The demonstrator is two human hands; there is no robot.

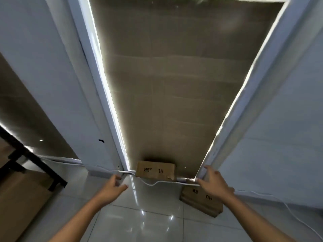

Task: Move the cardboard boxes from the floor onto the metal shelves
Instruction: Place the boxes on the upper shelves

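Observation:
A small cardboard box (155,171) with black printed letters sits on the floor against the base of a brown wall panel. A second cardboard box (201,200) lies on the white tiles to its lower right, partly under my right hand. My left hand (114,186) hovers open left of the first box, fingers spread, touching nothing. Fingers also apart, my right hand (212,183) is stretched out over the second box near the lit frame edge. No metal shelves are in sight.
The brown tiled panel (167,84) is framed by white lit strips between pale wall sections. A white cable (153,183) runs along the floor in front of the boxes. A dark metal table frame (29,163) over a wooden surface stands at the left.

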